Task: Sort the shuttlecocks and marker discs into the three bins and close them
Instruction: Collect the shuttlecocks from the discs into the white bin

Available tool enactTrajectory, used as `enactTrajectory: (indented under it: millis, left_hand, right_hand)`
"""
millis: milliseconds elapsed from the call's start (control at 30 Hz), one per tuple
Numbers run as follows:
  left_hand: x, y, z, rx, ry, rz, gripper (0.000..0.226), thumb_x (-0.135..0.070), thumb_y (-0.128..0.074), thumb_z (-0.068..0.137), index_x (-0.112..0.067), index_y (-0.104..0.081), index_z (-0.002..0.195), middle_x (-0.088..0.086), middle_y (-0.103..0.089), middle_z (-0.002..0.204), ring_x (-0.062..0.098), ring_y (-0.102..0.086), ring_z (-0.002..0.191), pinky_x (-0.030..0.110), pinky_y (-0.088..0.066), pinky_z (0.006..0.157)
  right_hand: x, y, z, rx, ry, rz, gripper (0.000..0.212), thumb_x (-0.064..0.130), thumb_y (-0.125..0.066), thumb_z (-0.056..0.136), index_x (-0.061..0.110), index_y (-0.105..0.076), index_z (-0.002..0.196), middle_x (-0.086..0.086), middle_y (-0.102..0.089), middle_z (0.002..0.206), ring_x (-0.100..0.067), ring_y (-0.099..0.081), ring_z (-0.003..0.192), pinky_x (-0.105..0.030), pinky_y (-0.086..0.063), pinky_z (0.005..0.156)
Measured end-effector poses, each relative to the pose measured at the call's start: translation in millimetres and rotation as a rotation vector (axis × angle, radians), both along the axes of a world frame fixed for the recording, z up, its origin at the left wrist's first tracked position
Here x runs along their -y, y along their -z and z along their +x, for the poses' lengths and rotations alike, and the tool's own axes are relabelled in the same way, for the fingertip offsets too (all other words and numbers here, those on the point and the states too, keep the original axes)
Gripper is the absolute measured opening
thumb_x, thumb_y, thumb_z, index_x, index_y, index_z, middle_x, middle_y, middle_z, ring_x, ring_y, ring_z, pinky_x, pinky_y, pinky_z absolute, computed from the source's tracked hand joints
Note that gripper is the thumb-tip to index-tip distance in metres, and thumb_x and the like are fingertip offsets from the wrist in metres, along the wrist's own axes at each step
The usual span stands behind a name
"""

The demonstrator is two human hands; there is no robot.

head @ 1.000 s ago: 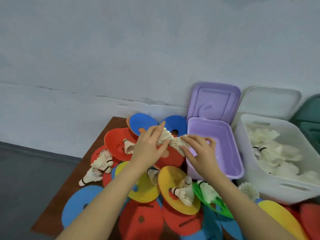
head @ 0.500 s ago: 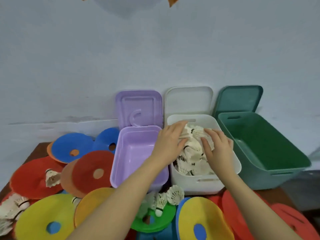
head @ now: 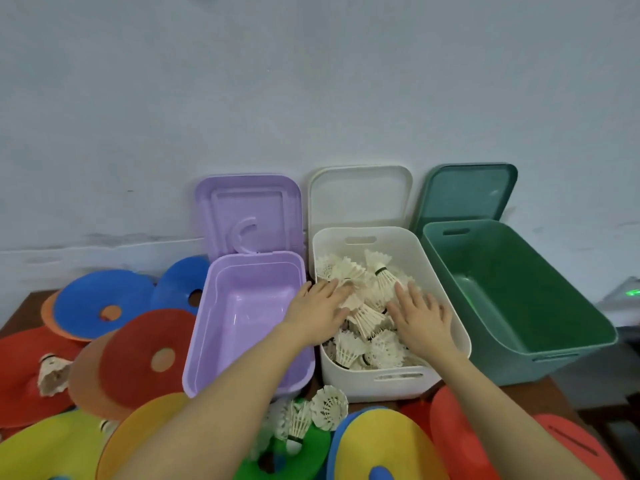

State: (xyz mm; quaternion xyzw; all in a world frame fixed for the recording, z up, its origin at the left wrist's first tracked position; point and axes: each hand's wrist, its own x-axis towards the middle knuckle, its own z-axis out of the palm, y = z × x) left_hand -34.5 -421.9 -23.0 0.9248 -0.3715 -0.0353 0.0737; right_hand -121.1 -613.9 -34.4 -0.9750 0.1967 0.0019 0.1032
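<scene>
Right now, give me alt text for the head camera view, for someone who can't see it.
Both open hands, left hand and right hand, rest on white feather shuttlecocks piled in the white plastic bin. The purple plastic bin and green plastic bin beside it sit empty, all lids open, with coloured marker discs scattered around.

Pale wall (head: 311, 81) behind brown table (head: 540, 393)

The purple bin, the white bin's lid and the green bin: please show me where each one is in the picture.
purple bin (head: 242, 317): head view, on its bare inner floor.
white bin's lid (head: 360, 199): head view, on the middle of the raised panel.
green bin (head: 519, 306): head view, on its inner wall.
</scene>
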Motion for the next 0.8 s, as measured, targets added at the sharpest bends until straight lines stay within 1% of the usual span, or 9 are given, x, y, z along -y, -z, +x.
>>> enactTrajectory:
  millis: [67,167,267,400,500,567,667,733,800]
  left_hand:
    - [-7.9,0.3,-4.0,0.016,-0.008,-0.058,0.055,-0.043,-0.03,0.098,-0.035,-0.009,0.148,0.003,-0.013,0.156,0.02,-0.015,0.141,0.039,-0.011,0.113]
    - [-13.7,-8.3,-13.1,0.072,-0.005,-0.14,0.057,-0.043,-0.034,0.097,-0.037,-0.006,0.147,0.006,-0.014,0.156,0.022,-0.021,0.139,0.036,-0.014,0.112]
    - [-24.0,-19.5,-24.4,0.11,-0.053,-0.186,0.058,-0.041,-0.035,0.097,-0.03,-0.01,0.148,0.003,-0.018,0.155,0.021,-0.025,0.138,0.034,-0.017,0.11]
    - [-58.1,-25.5,-42.9,0.118,-0.136,-0.214,0.054,-0.039,-0.035,0.098,-0.022,-0.019,0.147,-0.001,-0.024,0.153,0.018,-0.027,0.137,0.031,-0.017,0.109]
    - [-95.6,-22.7,-56.4,0.098,-0.213,-0.209,0.052,-0.039,-0.035,0.098,-0.022,-0.023,0.146,-0.003,-0.026,0.152,0.016,-0.026,0.137,0.028,-0.015,0.108]
    - [-125.6,-22.1,-66.6,0.097,-0.278,-0.204,0.054,-0.044,-0.031,0.097,-0.02,-0.028,0.145,-0.002,-0.031,0.15,0.018,-0.03,0.136,0.03,-0.018,0.107]
    - [-174.1,-22.6,-81.7,0.141,-0.369,-0.206,0.069,-0.053,-0.015,0.085,-0.017,-0.04,0.139,0.002,-0.043,0.143,0.021,-0.04,0.13,0.034,-0.027,0.103]
    - [-207.8,-21.5,-88.9,0.157,-0.449,-0.204,0.067,-0.05,-0.019,0.085,-0.017,-0.043,0.137,0.001,-0.046,0.14,0.021,-0.041,0.129,0.034,-0.028,0.103]
    - [-240.7,-20.4,-95.8,0.155,-0.535,-0.205,0.059,-0.046,-0.027,0.087,-0.018,-0.045,0.136,0.001,-0.047,0.14,0.02,-0.041,0.129,0.035,-0.028,0.104]
  right_hand:
    - [-5.0,-5.6,0.8,0.027,0.019,-0.032,0.053,0.05,-0.021,0.097,0.033,-0.017,0.147,-0.007,-0.012,0.155,-0.03,-0.011,0.141,-0.047,-0.007,0.111]
    - [-20.6,-13.2,2.3,0.156,-0.014,-0.012,0.05,0.046,-0.027,0.098,0.03,-0.028,0.144,-0.01,-0.019,0.153,-0.03,-0.016,0.139,-0.046,-0.01,0.111]
    - [-40.7,-15.6,1.1,0.279,-0.104,-0.019,0.046,0.042,-0.034,0.097,0.025,-0.038,0.14,-0.009,-0.027,0.151,-0.028,-0.022,0.138,-0.045,-0.013,0.109]
    - [-74.2,-22.9,0.5,0.393,-0.234,0.06,0.038,0.035,-0.045,0.096,0.019,-0.052,0.129,-0.008,-0.042,0.142,-0.03,-0.036,0.13,-0.044,-0.019,0.103]
    - [-106.1,-27.8,0.2,0.42,-0.353,0.131,0.042,0.037,-0.04,0.091,0.018,-0.056,0.124,-0.005,-0.051,0.131,-0.029,-0.044,0.121,-0.04,-0.025,0.097]
    - [-131.6,-29.9,-1.4,0.406,-0.445,0.166,0.045,0.039,-0.037,0.09,0.017,-0.057,0.123,-0.004,-0.054,0.127,-0.027,-0.047,0.117,-0.038,-0.027,0.094]
    - [-171.9,-30.0,-1.2,0.396,-0.594,0.195,0.054,0.046,-0.028,0.089,0.015,-0.058,0.122,-0.003,-0.059,0.12,-0.026,-0.052,0.113,-0.038,-0.033,0.091]
    - [-199.8,-30.1,1.1,0.357,-0.674,0.215,0.059,0.048,-0.024,0.088,0.015,-0.058,0.123,-0.002,-0.059,0.121,-0.025,-0.052,0.115,-0.037,-0.033,0.09]
    - [-229.0,-30.3,3.3,0.325,-0.746,0.225,0.058,0.048,-0.024,0.089,0.016,-0.057,0.123,0.0,-0.059,0.121,-0.023,-0.051,0.116,-0.035,-0.031,0.09]
